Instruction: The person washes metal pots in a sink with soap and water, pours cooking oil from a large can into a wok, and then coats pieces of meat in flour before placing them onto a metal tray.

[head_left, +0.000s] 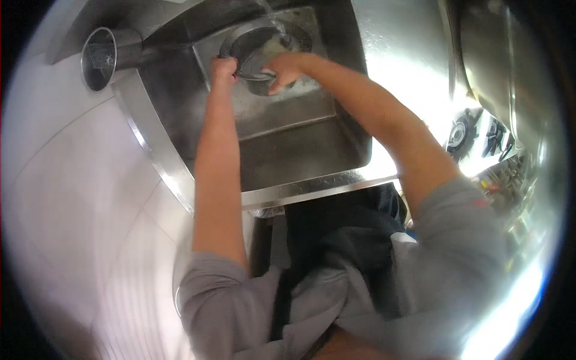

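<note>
A round dark metal pot point(258, 87) sits tilted in the far part of a deep steel sink point(288, 150). A stream of water point(273, 18) falls into it from above. My left hand point(224, 69) is closed around the pot's edge on its left side. Over the near rim, my right hand point(287, 68) has curled fingers, partly inside the pot. Something pale shows by those fingers, but I cannot make out what it is. Pale, cloudy water or foam shows inside the pot.
A steel cylindrical container point(114, 57) stands at the sink's left corner. On the right runs a shiny steel counter point(402, 60), with a dark round stove-like burner point(461, 135) beyond it. The sink's front ledge point(318, 187) lies close to my body.
</note>
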Demonstrator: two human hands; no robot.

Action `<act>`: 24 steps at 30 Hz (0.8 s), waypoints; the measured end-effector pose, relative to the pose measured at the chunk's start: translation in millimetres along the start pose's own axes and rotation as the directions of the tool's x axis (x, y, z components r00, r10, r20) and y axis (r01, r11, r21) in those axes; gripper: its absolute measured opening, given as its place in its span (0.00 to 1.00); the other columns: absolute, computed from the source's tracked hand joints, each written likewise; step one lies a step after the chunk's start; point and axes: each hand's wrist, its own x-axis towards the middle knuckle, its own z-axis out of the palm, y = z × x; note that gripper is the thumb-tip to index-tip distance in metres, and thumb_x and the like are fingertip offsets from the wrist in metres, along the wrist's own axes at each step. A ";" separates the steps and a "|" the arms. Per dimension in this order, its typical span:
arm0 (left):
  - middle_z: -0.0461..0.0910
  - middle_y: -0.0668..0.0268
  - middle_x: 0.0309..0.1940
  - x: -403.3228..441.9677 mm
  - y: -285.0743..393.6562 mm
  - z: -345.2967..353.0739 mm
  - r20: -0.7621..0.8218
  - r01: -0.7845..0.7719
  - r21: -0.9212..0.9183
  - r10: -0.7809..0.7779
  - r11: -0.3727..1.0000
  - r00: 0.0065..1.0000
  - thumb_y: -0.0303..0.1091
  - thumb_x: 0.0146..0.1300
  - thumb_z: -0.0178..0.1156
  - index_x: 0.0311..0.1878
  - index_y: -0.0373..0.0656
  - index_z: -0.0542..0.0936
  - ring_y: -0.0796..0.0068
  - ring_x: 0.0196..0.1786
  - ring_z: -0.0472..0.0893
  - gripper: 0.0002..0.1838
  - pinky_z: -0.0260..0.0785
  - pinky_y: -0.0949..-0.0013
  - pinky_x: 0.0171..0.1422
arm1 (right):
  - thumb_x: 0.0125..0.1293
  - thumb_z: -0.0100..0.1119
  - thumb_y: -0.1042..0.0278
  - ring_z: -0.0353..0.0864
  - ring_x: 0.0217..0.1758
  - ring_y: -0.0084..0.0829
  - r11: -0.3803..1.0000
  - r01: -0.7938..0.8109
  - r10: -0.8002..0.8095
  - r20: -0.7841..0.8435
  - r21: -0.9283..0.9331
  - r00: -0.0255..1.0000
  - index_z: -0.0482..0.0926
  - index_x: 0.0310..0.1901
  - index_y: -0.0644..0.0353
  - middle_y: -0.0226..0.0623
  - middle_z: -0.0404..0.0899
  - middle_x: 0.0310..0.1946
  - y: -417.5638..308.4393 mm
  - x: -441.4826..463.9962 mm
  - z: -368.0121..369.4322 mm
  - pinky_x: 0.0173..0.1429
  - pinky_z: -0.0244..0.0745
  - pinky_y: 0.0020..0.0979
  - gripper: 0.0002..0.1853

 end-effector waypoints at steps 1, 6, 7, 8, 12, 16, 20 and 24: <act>0.82 0.44 0.46 4.7 18.7 -10.2 0.144 0.235 0.018 -0.235 0.972 0.961 0.23 0.62 0.60 0.56 0.29 0.74 0.48 0.51 0.83 0.18 0.78 0.53 0.48 | 0.66 0.62 0.44 0.68 0.72 0.51 0.979 0.115 -0.109 0.049 -0.169 0.993 0.70 0.71 0.51 0.50 0.67 0.71 2.6 -1.8 -21.7 0.74 0.63 0.49 0.36; 0.83 0.47 0.45 -21.7 47.8 -46.0 0.450 -0.457 0.202 0.332 0.866 0.829 0.51 0.73 0.56 0.45 0.30 0.82 0.53 0.39 0.84 0.26 0.75 0.55 0.51 | 0.60 0.72 0.51 0.77 0.65 0.47 0.936 0.299 -0.330 -0.176 -0.184 0.927 0.78 0.64 0.55 0.47 0.79 0.61 14.8 1.4 -96.7 0.67 0.71 0.45 0.32; 0.83 0.47 0.45 -31.2 47.5 -53.4 0.445 -0.456 0.209 0.331 0.865 0.832 0.51 0.73 0.56 0.45 0.30 0.82 0.53 0.39 0.84 0.26 0.75 0.55 0.51 | 0.61 0.71 0.51 0.80 0.61 0.46 0.922 0.356 -0.385 -0.264 -0.152 0.884 0.79 0.61 0.56 0.46 0.82 0.57 14.6 -5.2 -105.0 0.65 0.75 0.43 0.29; 0.84 0.48 0.44 -37.0 41.0 -58.9 0.392 -0.503 0.164 0.411 0.849 0.823 0.59 0.72 0.54 0.43 0.30 0.83 0.52 0.39 0.84 0.33 0.74 0.55 0.51 | 0.61 0.71 0.51 0.80 0.61 0.46 0.920 0.361 -0.390 -0.270 -0.154 0.880 0.79 0.61 0.56 0.46 0.82 0.57 13.7 -14.6 -104.7 0.65 0.75 0.43 0.29; 0.85 0.45 0.42 -110.1 102.2 -59.3 0.335 -0.398 0.451 0.262 0.799 0.905 0.65 0.70 0.53 0.49 0.37 0.86 0.55 0.44 0.85 0.35 0.72 0.58 0.53 | 0.64 0.65 0.52 0.85 0.51 0.48 0.978 0.124 0.063 -0.797 0.170 0.600 0.80 0.60 0.54 0.47 0.85 0.49 26.0 -12.9 -63.8 0.57 0.79 0.40 0.25; 0.82 0.42 0.32 -146.7 83.4 -25.8 0.158 -0.387 0.206 0.359 0.899 0.920 0.62 0.67 0.57 0.33 0.33 0.83 0.44 0.37 0.82 0.33 0.71 0.53 0.43 | 0.74 0.39 0.36 0.65 0.72 0.59 0.976 -0.217 0.151 -0.776 0.018 0.612 0.63 0.71 0.71 0.61 0.67 0.68 -59.8 -28.0 34.9 0.74 0.60 0.51 0.42; 0.80 0.41 0.29 -134.0 41.6 -33.3 0.227 -0.492 0.379 0.437 0.783 0.870 0.58 0.68 0.58 0.30 0.32 0.82 0.44 0.34 0.82 0.31 0.69 0.50 0.39 | 0.73 0.38 0.34 0.59 0.75 0.62 0.985 -0.172 0.062 -0.867 -0.027 0.494 0.61 0.72 0.74 0.63 0.62 0.71 -68.6 -23.8 63.4 0.78 0.52 0.52 0.45; 0.70 0.45 0.19 -197.3 82.3 -94.5 0.156 -0.479 0.288 0.453 0.829 0.878 0.57 0.68 0.60 0.27 0.31 0.77 0.58 0.22 0.68 0.31 0.63 0.55 0.33 | 0.71 0.35 0.26 0.58 0.78 0.54 0.729 -0.088 0.329 -0.235 0.679 0.915 0.58 0.75 0.66 0.59 0.57 0.75 -30.1 -33.1 -48.2 0.79 0.53 0.51 0.49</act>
